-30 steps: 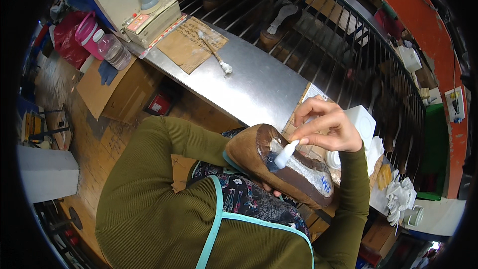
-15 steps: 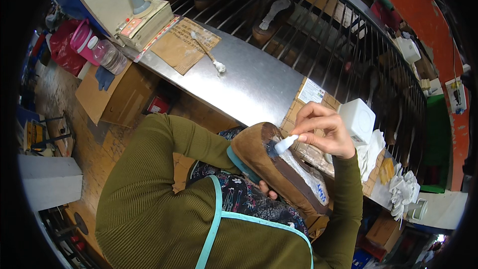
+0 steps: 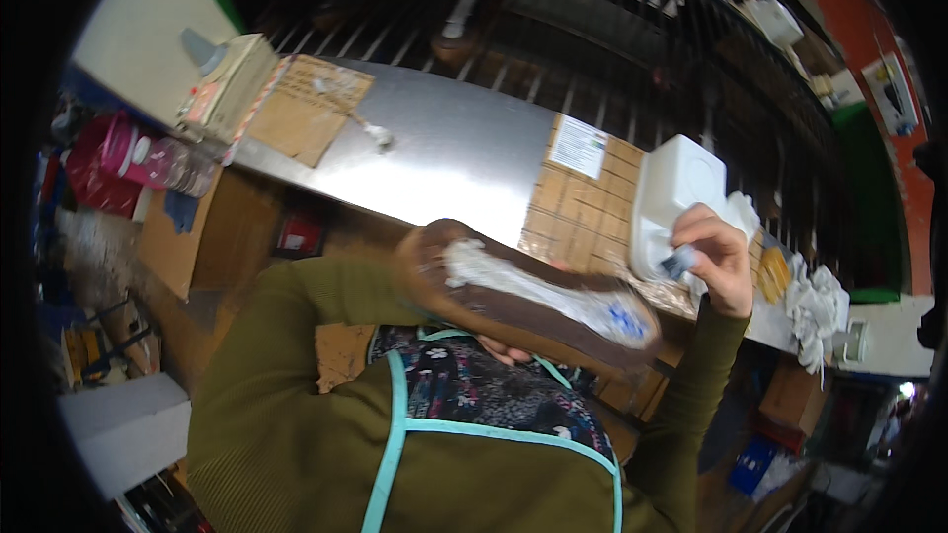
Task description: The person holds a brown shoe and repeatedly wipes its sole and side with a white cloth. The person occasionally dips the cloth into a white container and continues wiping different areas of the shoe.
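Observation:
A brown shoe upper (image 3: 533,308), bottom side up with a pale strip down its middle and blue marks at one end, lies across my lap, blurred by motion. My left hand (image 3: 506,349) is closed on it from beneath; only some fingertips show below its near edge. To the right, my right hand (image 3: 719,259) pinches a small white brush (image 3: 678,262) with a dark tip. The brush is beside the low, open-looking part of a white plastic container (image 3: 688,178); whether they touch I cannot tell.
A metal bench (image 3: 434,138) runs ahead, with a cardboard sheet (image 3: 306,116) and a white-tipped stick (image 3: 378,135). Behind it is a dark barred rack (image 3: 553,69). Crumpled white gloves (image 3: 817,311) lie at right. A clear bottle (image 3: 183,166) stands at left above a cardboard box (image 3: 232,237).
My right hand has moved the brush off the shoe, right to the white container. The shoe has turned, its strip now lying more level. The whole view has shifted.

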Demonstrator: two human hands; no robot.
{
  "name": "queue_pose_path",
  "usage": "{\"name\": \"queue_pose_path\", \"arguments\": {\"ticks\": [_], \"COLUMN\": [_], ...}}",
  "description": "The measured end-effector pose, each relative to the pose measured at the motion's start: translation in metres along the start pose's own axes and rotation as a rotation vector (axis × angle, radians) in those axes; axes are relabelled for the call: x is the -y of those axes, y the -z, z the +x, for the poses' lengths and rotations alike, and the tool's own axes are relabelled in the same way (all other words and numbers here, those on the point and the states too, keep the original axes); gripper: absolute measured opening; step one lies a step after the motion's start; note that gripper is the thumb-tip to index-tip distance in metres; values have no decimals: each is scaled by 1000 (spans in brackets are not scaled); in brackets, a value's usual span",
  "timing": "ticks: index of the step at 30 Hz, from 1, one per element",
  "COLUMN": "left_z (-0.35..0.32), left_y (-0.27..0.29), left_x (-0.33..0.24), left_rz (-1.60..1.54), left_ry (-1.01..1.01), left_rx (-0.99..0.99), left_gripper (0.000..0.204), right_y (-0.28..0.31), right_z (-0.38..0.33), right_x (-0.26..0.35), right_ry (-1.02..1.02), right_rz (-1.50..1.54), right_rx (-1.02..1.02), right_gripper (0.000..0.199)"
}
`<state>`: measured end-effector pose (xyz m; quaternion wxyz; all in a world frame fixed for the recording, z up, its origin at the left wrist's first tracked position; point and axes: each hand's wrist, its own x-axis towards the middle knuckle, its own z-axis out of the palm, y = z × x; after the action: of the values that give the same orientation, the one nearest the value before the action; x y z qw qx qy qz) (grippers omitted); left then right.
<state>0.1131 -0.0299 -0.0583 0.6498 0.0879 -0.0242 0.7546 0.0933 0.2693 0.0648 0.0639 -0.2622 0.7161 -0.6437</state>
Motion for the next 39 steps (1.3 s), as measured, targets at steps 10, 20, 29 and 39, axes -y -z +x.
{"name": "queue_pose_path", "arguments": {"ticks": [10, 20, 29, 39], "left_z": [51, 101, 93, 99], "left_y": [12, 42, 55, 58], "left_x": [-104, -139, -143, -144], "left_rz": [421, 575, 480, 381], "left_ry": [-520, -570, -473, -457], "left_rx": [-465, -442, -381, -278], "left_gripper": [91, 86, 89, 83], "right_y": [-16, -20, 6, -11], "right_z": [-119, -110, -116, 45], "right_x": [-49, -52, -66, -26], "right_ry": [-358, -438, -674, 6], "right_rz": [-1011, -1307, 159, -810], "right_rx": [-792, -655, -698, -817], "right_gripper": [11, 5, 17, 12]}}
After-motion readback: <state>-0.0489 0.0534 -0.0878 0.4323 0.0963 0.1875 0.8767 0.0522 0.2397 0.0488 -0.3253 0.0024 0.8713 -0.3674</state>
